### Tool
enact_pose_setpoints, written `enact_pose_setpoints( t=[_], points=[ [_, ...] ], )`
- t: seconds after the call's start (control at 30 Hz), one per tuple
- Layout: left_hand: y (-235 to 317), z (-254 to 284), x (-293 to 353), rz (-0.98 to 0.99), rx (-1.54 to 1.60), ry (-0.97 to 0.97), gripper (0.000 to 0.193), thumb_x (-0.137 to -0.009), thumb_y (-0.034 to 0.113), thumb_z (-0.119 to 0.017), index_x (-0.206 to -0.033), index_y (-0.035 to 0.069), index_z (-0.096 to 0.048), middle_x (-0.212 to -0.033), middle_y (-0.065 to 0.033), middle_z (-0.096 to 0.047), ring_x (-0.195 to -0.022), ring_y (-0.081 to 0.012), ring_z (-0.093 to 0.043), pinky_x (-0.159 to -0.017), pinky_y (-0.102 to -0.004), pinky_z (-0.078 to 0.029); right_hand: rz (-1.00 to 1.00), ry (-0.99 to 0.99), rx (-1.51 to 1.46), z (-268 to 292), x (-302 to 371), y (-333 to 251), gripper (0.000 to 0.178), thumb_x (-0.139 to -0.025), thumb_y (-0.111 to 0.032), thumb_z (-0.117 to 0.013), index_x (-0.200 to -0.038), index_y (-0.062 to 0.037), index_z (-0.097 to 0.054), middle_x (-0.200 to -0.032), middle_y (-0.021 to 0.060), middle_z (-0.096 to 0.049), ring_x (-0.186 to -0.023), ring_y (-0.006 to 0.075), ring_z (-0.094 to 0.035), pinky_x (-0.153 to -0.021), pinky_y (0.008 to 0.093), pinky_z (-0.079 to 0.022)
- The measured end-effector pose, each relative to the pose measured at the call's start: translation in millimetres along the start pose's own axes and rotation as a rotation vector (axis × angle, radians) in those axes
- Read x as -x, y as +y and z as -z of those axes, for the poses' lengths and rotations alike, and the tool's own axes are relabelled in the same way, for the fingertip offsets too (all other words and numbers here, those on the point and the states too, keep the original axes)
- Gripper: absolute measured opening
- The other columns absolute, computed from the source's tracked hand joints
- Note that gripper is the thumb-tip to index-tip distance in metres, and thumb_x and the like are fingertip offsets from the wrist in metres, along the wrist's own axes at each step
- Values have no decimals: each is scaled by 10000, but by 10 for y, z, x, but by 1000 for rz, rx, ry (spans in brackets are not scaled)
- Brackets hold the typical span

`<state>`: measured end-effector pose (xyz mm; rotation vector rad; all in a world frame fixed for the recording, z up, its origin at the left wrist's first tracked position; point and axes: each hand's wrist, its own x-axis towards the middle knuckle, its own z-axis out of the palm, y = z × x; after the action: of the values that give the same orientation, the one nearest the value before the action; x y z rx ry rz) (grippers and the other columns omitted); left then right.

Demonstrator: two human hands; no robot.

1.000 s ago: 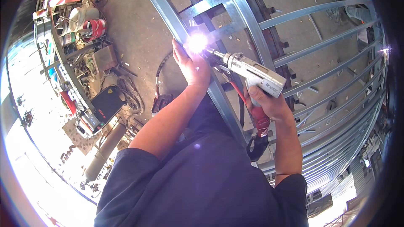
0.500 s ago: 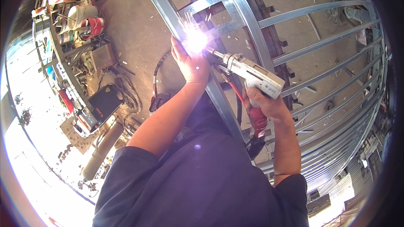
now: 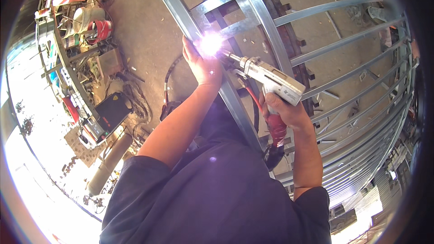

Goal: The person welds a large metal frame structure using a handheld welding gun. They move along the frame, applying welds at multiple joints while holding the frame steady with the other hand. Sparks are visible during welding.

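In my right hand I am gripping a pale welding gun, my fingers wrapping its handle above the red sleeve. The gun is pointing its nozzle toward a white glare, which is shining at the long metal tube, near the flat crosspiece. My left hand is resting against this tube, just beside the glare; whether its fingers are gripping, I cannot tell.

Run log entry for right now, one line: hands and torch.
left hand: on long metal rail | right hand: gripping white torch | nozzle: pointed at bright glare | spot under glare: not visible
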<state>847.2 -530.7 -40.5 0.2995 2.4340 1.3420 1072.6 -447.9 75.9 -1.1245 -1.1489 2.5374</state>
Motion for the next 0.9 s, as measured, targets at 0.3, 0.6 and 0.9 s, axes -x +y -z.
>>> enact_pose_setpoints(
  t=[0.3,0.6,0.9],
  points=[
    [323,42,-25,68,-54,27,590,-1116,311,-404,-1597,-15,-304,-1579,-266,-345,-1421,-451,-417,-1168,-471,-378,141,309,103,-238,379,-280,420,-1018,-266,-695,-1326,4,-605,-990,88,-708,-728,150,-696,-653,302,-583],
    [74,208,-117,-25,-22,-191,632,-1108,295,-411,-1632,-1,-215,-1581,-321,-291,-1439,-489,-367,-1195,-477,-336,470,646,784,-1096,-460,-467,745,-849,-132,-791,-1526,-91,-481,-1169,247,-716,-1085,382,-727,-913,417,-561],
    [-636,1427,-1501,77,-55,-946,544,-1051,274,-575,-1538,50,-483,-1407,-228,-636,-1261,-316,-645,-1057,-392,-496,364,809,1031,-1428,-915,-349,829,-834,-222,-811,-1571,-136,-442,-1136,215,-737,-1015,396,-740,-852,431,-588]
  ],
)
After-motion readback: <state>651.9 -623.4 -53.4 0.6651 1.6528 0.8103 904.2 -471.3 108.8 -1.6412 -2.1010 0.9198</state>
